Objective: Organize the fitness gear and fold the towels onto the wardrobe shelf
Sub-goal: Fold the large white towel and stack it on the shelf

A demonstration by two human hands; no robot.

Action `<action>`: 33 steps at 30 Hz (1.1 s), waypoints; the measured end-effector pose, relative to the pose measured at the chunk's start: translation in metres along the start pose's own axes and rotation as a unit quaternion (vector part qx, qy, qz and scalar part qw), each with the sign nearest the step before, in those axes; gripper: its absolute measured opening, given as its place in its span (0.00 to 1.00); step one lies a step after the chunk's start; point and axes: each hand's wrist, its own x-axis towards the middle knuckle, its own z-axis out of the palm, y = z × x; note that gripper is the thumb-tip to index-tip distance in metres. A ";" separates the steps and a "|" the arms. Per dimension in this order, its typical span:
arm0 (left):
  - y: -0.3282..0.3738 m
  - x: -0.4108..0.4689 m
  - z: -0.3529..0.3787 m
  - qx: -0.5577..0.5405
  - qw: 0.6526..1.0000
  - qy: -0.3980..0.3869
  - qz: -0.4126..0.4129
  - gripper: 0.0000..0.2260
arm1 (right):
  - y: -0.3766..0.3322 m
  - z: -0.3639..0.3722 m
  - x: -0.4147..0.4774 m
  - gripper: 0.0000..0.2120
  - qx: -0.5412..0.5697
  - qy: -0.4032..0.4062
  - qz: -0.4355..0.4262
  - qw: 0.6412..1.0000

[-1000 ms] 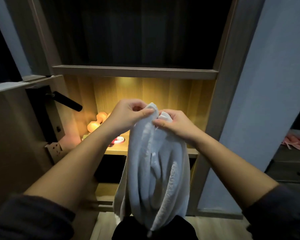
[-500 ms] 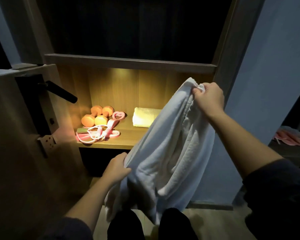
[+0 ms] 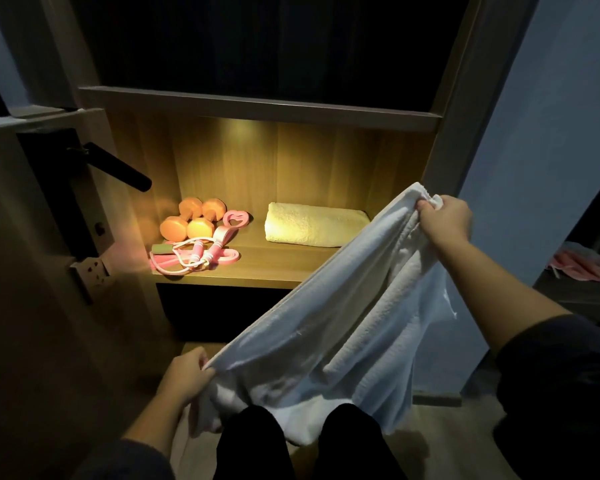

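Your hands have drawn further apart, pulling the white towel (image 3: 326, 334) taut along its top edge. Your right hand (image 3: 445, 221) clamps its upper corner in front of the lit shelf (image 3: 274, 268), while your left hand (image 3: 184, 377) grips the lower corner, down low

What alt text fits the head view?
A person stretches a white towel between both hands, the right hand gripping a corner high, the left hand gripping an edge low, before a lit wardrobe shelf. On it lie a folded towel at right and orange dumbbells and a pink jump rope at left.
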 end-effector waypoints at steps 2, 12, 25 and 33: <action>-0.007 0.001 0.000 -0.070 0.997 0.011 -0.040 0.05 | 0.001 0.005 0.000 0.11 0.004 -0.003 -0.001 1.000; -0.031 -0.010 -0.007 -0.142 0.990 0.009 -0.024 0.06 | 0.016 -0.001 0.008 0.11 -0.001 0.013 0.044 0.999; -0.067 -0.020 0.013 -0.207 0.943 -0.047 -0.255 0.03 | 0.030 0.009 0.000 0.13 -0.020 0.012 0.061 0.998; -0.071 -0.022 -0.008 -0.171 0.954 -0.027 -0.246 0.06 | 0.039 0.006 0.002 0.14 -0.037 0.017 0.069 0.997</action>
